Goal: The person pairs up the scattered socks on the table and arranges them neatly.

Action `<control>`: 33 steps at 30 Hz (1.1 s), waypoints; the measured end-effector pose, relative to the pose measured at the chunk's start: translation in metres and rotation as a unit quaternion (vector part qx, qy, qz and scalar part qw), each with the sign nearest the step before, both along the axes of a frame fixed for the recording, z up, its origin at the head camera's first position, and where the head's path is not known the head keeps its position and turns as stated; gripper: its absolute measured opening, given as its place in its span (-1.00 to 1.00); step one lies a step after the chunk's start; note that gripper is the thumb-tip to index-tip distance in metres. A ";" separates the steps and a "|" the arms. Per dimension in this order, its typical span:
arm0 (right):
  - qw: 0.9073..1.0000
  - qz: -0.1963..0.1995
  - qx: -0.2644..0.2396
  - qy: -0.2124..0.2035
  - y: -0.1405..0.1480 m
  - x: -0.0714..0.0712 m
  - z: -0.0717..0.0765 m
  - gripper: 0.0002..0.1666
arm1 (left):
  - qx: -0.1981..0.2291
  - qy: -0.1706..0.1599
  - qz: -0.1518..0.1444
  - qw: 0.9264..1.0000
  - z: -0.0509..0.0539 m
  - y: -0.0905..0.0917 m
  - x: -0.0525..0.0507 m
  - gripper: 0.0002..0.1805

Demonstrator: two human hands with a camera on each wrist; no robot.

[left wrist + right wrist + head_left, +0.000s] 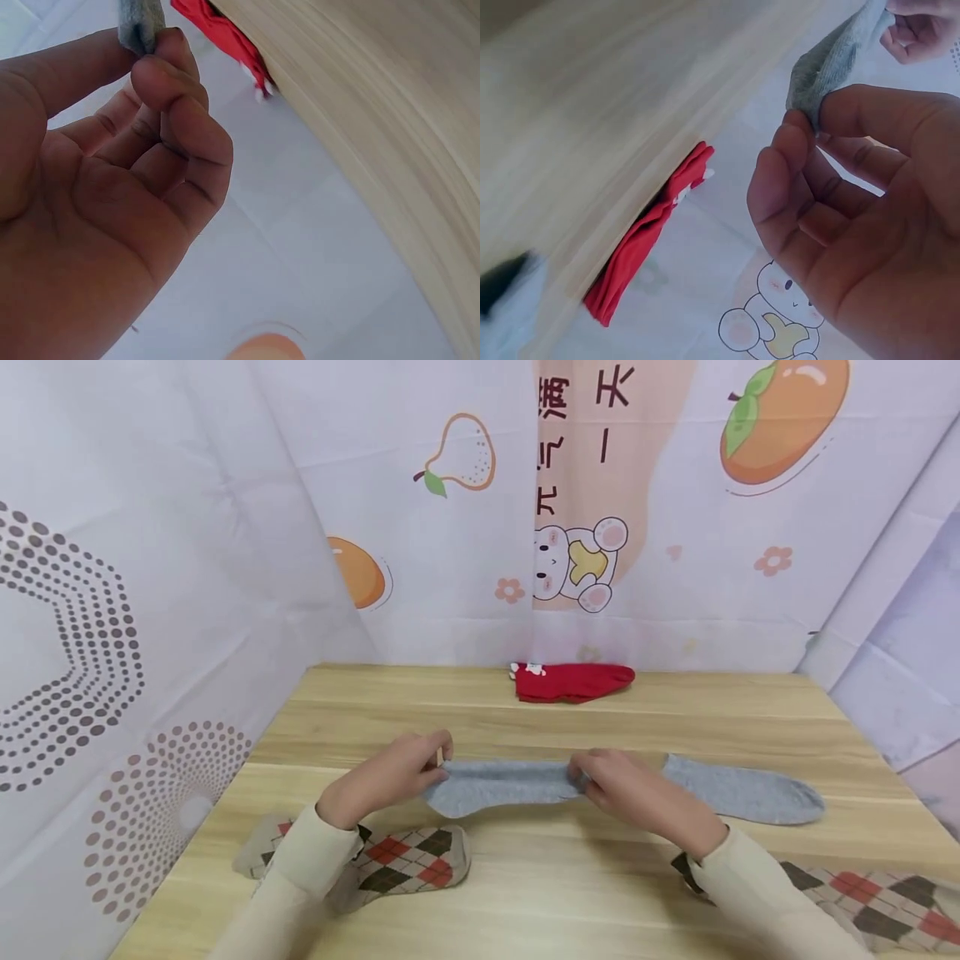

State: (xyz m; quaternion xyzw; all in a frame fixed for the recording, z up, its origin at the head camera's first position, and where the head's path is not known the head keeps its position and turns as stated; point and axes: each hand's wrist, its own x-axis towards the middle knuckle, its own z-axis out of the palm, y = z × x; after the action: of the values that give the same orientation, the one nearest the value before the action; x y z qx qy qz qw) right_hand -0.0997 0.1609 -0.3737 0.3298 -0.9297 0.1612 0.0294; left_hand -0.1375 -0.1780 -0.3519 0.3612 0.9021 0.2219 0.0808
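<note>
A grey sock point(506, 785) is stretched sideways between both hands above the table in the head view. My left hand point(393, 777) pinches its left end; in the left wrist view, thumb and fingertips of the left hand point(127, 157) hold a bit of grey cloth point(141, 22). The right hand point(637, 793) pinches the other end, and the right wrist view has that hand point(877, 195) gripping the grey sock point(829, 71) between thumb and fingertips. A second grey sock point(750, 792) lies flat just right of the right hand.
A red sock point(573, 682) lies at the table's back edge. Argyle socks lie at the front left point(408, 864) and front right point(877, 902), partly under the forearms. Printed curtains point(420, 635) hang behind and beside the wooden table point(375, 710).
</note>
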 end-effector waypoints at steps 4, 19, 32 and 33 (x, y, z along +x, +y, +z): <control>1.000 -0.001 0.005 -0.001 0.012 0.011 -0.002 -0.74 | -0.002 0.019 -0.017 1.000 0.001 0.011 0.007 -0.82; 0.999 -0.004 0.013 -0.052 0.047 0.030 0.007 -0.66 | -0.006 0.016 -0.045 0.999 -0.003 0.041 0.024 -0.85; 0.992 -0.035 0.088 -0.079 0.053 0.034 0.013 -0.66 | -0.040 0.061 -0.090 0.993 -0.007 0.079 0.027 -0.77; 0.992 -0.034 0.092 -0.074 0.053 0.035 0.013 -0.66 | -0.045 0.061 -0.091 0.993 -0.008 0.081 0.027 -0.75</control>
State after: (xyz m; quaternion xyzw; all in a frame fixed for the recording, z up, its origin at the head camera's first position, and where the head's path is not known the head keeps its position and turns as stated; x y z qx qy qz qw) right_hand -0.0645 0.2137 -0.3610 0.2862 -0.9509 0.0984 -0.0647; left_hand -0.1101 -0.0970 -0.3602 0.4504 0.8780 0.1502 0.0618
